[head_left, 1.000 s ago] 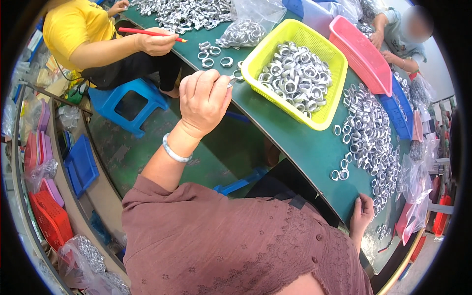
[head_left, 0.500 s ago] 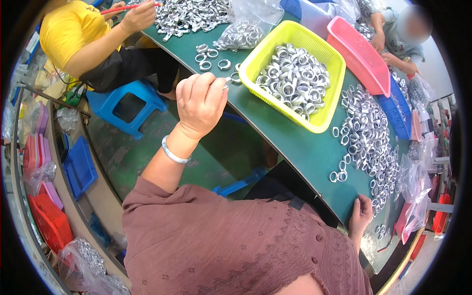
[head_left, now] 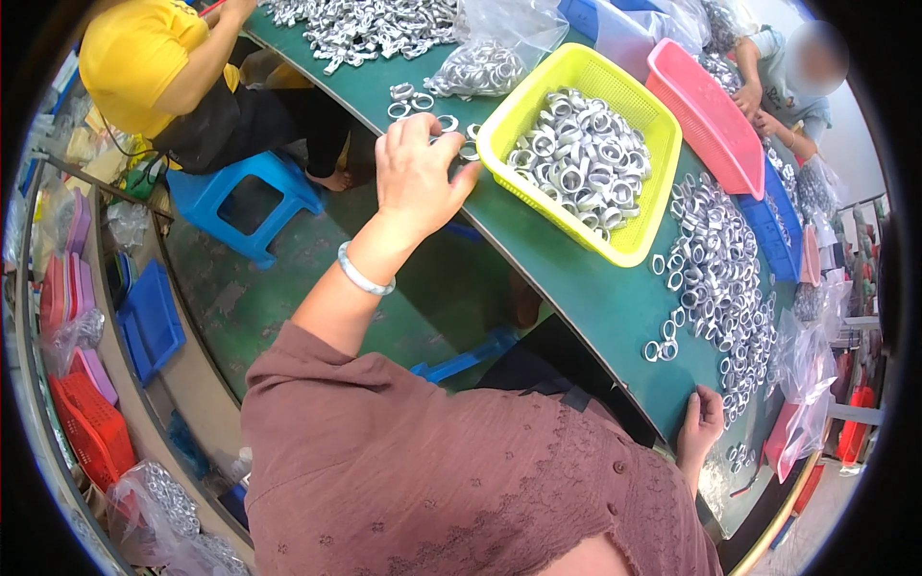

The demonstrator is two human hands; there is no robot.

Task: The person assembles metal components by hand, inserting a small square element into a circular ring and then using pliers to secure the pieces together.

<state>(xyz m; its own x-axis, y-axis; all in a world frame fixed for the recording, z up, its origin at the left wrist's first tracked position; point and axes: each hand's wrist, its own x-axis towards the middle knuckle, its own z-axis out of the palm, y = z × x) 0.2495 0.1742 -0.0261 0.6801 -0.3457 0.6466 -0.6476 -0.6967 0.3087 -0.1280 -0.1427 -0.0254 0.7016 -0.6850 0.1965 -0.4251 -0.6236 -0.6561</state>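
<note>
My left hand (head_left: 423, 173), a pale bangle on its wrist, reaches over the table's left edge. Its thumb stands apart from the bent fingers, and I see nothing gripped between them. Around the fingertips lie a few silvery metal rings (head_left: 448, 123), partly hidden by the hand. Just right of it stands a yellow-green plastic basket (head_left: 497, 178) holding many such metal rings (head_left: 581, 158). My right hand (head_left: 702, 422) rests at the near table edge, fingers loosely curled and thumb apart, beside a large heap of loose metal rings (head_left: 722, 288).
A pink basket (head_left: 706, 115) and a blue tray (head_left: 773, 235) stand beyond the yellow-green one on the green table (head_left: 576, 288). Far left, a person in yellow (head_left: 144, 67) sits by a blue stool (head_left: 245, 206). Another person (head_left: 768, 86) works at the far right.
My left hand has turned and shifted right toward the loose rings. Its fingers have come apart from the metal ring they pinched. The right hand stays put.
</note>
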